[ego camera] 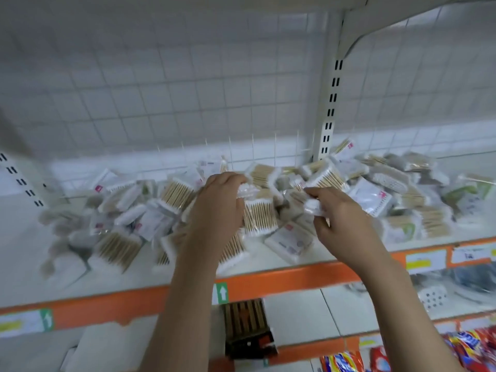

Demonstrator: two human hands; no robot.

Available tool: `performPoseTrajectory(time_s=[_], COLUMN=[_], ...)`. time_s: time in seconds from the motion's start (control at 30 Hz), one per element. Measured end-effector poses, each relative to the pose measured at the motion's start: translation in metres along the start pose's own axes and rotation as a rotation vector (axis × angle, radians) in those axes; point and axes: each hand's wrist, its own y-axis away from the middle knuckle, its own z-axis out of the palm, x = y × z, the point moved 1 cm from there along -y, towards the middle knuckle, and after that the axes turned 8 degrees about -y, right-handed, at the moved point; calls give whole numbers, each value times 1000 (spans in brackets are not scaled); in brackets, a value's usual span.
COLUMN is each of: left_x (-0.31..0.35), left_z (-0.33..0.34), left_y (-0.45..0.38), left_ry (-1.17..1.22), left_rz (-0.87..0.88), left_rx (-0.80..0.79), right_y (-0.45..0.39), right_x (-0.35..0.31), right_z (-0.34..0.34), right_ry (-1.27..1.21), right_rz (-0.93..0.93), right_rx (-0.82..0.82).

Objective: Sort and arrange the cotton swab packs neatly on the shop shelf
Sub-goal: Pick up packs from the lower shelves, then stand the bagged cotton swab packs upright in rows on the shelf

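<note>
Several clear cotton swab packs (pixel 171 193) with wooden sticks lie in a loose heap across the white shop shelf (pixel 21 253). My left hand (pixel 216 208) reaches into the middle of the heap, its fingers curled round the white end of a pack (pixel 245 189). My right hand (pixel 341 218) is just to the right, pinching another pack (pixel 312 206) by its white tips. A pack with its sticks showing (pixel 260 217) lies between the two hands. The frame is blurred by motion.
The shelf has an orange front strip (pixel 295 277) with price labels (pixel 425 260). A slotted upright post (pixel 328 114) stands behind the heap. On lower shelves sit a dark brown pack (pixel 247 328) and bright red sachets (pixel 467 345).
</note>
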Motion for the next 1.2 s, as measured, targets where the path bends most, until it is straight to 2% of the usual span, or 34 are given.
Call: performPoseTrajectory(time_s=[0.27, 0.43, 0.63, 0.9, 1.1, 1.2], left_x=[-11, -14, -12, 8, 52, 83], left_z=[44, 58, 63, 57, 55, 63], left_y=[-42, -48, -46, -53, -58, -55], left_ry=[0, -31, -30, -71, -51, -20], left_rz=[61, 66, 33, -3, 11, -39], left_rx=[-112, -181, -264, -101, -24, 4], right_y=[-21, -18, -20, -32, -40, -37], right_x=[13, 24, 31, 41, 72, 95], right_z=[34, 52, 52, 22, -14, -35], right_ry=[66, 165, 41, -132, -187, -173], right_rz=[11, -56, -68, -65, -69, -88], right_rx=[-114, -301, -403, -336, -212, -188])
